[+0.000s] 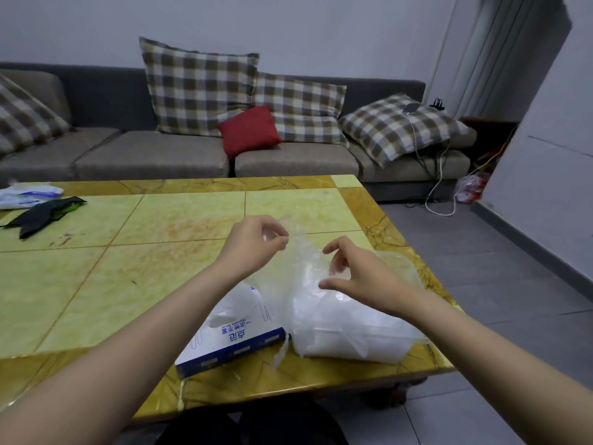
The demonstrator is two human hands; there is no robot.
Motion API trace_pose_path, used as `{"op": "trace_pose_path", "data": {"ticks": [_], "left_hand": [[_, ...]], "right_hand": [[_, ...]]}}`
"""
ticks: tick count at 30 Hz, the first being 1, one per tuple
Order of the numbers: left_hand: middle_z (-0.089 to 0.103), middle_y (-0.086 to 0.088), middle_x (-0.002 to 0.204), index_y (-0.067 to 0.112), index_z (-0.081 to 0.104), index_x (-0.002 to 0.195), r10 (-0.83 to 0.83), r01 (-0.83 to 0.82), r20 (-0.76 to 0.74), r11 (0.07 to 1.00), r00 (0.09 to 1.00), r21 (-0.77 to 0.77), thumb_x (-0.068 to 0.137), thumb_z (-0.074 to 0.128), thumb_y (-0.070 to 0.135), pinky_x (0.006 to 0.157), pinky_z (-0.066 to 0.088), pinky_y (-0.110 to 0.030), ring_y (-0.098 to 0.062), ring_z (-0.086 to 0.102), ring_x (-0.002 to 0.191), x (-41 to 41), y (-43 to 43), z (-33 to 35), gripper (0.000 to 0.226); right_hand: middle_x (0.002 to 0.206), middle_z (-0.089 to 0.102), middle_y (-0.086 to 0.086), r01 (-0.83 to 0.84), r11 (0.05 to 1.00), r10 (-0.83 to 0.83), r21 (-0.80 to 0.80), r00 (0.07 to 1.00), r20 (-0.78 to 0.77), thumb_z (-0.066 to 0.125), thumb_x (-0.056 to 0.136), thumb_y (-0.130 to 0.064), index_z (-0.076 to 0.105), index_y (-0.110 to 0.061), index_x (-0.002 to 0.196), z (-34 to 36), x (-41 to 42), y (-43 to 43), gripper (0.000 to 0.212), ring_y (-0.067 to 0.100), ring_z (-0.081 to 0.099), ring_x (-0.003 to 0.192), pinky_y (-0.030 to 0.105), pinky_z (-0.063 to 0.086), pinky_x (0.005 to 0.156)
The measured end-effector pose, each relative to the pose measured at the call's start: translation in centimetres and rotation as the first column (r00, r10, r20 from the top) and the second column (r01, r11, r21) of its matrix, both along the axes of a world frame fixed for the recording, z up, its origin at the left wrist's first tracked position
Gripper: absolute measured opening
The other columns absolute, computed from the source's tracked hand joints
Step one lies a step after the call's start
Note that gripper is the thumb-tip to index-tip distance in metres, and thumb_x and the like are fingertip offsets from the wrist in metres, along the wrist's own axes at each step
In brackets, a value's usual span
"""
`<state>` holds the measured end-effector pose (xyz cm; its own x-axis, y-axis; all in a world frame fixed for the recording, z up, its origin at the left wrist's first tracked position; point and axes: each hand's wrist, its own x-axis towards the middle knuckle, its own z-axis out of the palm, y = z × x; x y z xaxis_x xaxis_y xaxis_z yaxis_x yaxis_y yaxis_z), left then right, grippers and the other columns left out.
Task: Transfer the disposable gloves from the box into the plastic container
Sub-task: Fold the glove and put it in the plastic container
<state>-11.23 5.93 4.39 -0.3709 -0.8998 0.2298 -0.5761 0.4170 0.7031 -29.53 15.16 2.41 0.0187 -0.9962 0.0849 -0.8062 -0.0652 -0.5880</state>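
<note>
One clear glove [297,252] is pinched by left hand [253,247] and caught in the curled grip of right hand [356,276]; box [224,345] is seen below the left grip, container [385,348] below the right, on the bench [154,220].

Grey sofa [154,155], checked cushions [199,91], red cushion [248,130]

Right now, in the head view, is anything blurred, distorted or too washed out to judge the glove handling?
Head view: dim, flat light, no hard shadows; wide-angle bending at the edges; sheen on the table; the clear glove the left hand pinches blends into the plastic container, so the grip of the right hand is unclear.
</note>
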Motion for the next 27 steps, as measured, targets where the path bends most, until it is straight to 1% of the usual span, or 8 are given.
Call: {"op": "trace_pose_path", "data": {"ticks": [3, 6, 10, 12, 15, 21, 24, 27], "left_hand": [[0.07, 0.002, 0.079, 0.014, 0.071, 0.082, 0.023, -0.022, -0.021, 0.998, 1.0, 0.062, 0.086, 0.064, 0.015, 0.065, 0.04, -0.016, -0.005, 0.056, 0.08, 0.2, -0.6, -0.5, 0.008], [0.068, 0.005, 0.078, 0.01, 0.067, 0.077, 0.018, -0.009, -0.076, 0.992, 0.997, 0.125, 0.086, 0.064, 0.012, 0.072, 0.045, -0.024, -0.01, 0.059, 0.081, 0.0, -1.1, -0.3, 0.01], [0.068, 0.003, 0.087, 0.016, 0.064, 0.074, 0.034, -0.048, -0.188, 0.996, 0.982, -0.071, 0.088, 0.065, 0.019, 0.064, 0.041, -0.021, 0.0, 0.051, 0.064, -1.4, -1.5, 1.8, 0.015], [0.063, 0.014, 0.079, 0.017, 0.066, 0.08, 0.024, -0.092, -0.319, 0.975, 0.947, -0.2, 0.088, 0.064, 0.017, 0.055, 0.038, -0.011, 0.003, 0.046, 0.053, -2.1, -1.2, 3.1, 0.008], [0.062, 0.016, 0.077, 0.017, 0.064, 0.081, -0.07, -0.05, -0.392, 0.957, 0.917, -0.286, 0.088, 0.061, 0.009, 0.057, 0.041, -0.012, -0.004, 0.053, 0.061, -2.5, -0.4, 3.1, 0.01], [0.063, 0.007, 0.089, 0.017, 0.062, 0.09, -0.256, 0.263, 0.062, 0.922, 0.965, -0.284, 0.088, 0.055, 0.004, 0.08, 0.047, -0.024, -0.01, 0.058, 0.085, -0.6, 0.5, -3.3, 0.015], [0.06, 0.007, 0.109, 0.016, 0.062, 0.105, -0.315, 0.396, 0.395, 0.907, 0.863, -0.142, 0.095, 0.046, 0.014, 0.081, 0.045, -0.026, -0.01, 0.056, 0.092, -0.4, 0.7, -5.5, 0.019], [0.055, 0.006, 0.122, 0.016, 0.06, 0.111, -0.338, 0.437, 0.551, 0.898, 0.763, -0.054, 0.096, 0.037, 0.011, 0.075, 0.041, -0.025, -0.012, 0.052, 0.09, -1.4, 1.0, -6.1, 0.028]], "right_hand": [[0.08, 0.059, -0.006, 0.039, 0.999, -0.04, -0.016, 0.999, -0.031, 0.067, 0.087, -0.018, 0.054, -0.022, 0.096, -0.2, -0.6, -0.4, 0.016, 0.009, 0.055, 0.075, 0.016, 0.042, 0.063], [0.086, 0.063, 0.0, 0.132, 0.984, -0.14, -0.122, 0.988, -0.059, 0.063, 0.088, -0.01, 0.06, -0.016, 0.086, 0.8, -1.5, -1.2, 0.008, 0.015, 0.059, 0.082, 0.02, 0.044, 0.068], [0.089, 0.051, 0.0, 0.229, 0.895, -0.3, -0.384, 0.944, -0.138, 0.058, 0.09, -0.007, 0.063, -0.009, 0.092, 4.3, -3.1, -2.1, 0.005, 0.019, 0.054, 0.085, 0.028, 0.042, 0.072], [0.093, 0.05, 0.006, 0.18, 0.811, -0.343, -0.557, 0.917, -0.203, 0.055, 0.088, 0.002, 0.061, -0.005, 0.093, 5.6, -3.4, -1.9, 0.01, 0.024, 0.053, 0.084, 0.037, 0.044, 0.068], [0.086, 0.053, 0.014, -0.06, 0.705, -0.332, -0.707, 0.852, -0.404, 0.058, 0.072, 0.019, 0.061, -0.001, 0.088, 5.7, -3.6, -0.6, 0.026, 0.029, 0.05, 0.076, 0.035, 0.04, 0.059], [0.082, 0.056, 0.007, -0.242, 0.865, -0.096, -0.439, 0.779, -0.62, 0.066, 0.058, 0.022, 0.063, -0.009, 0.082, -0.2, -4.3, 1.6, 0.04, 0.027, 0.054, 0.073, 0.035, 0.047, 0.058], [0.102, 0.055, 0.002, -0.185, 0.964, 0.035, -0.191, 0.798, -0.601, 0.054, 0.081, 0.01, 0.061, -0.015, 0.103, -2.5, -4.1, 2.4, 0.034, 0.02, 0.051, 0.095, 0.021, 0.033, 0.066], [0.117, 0.051, -0.002, -0.051, 0.997, 0.075, 0.066, 0.89, -0.449, 0.036, 0.093, 0.004, 0.057, -0.018, 0.115, -4.0, -4.6, 2.3, 0.037, 0.012, 0.046, 0.109, 0.017, 0.037, 0.079]]}}
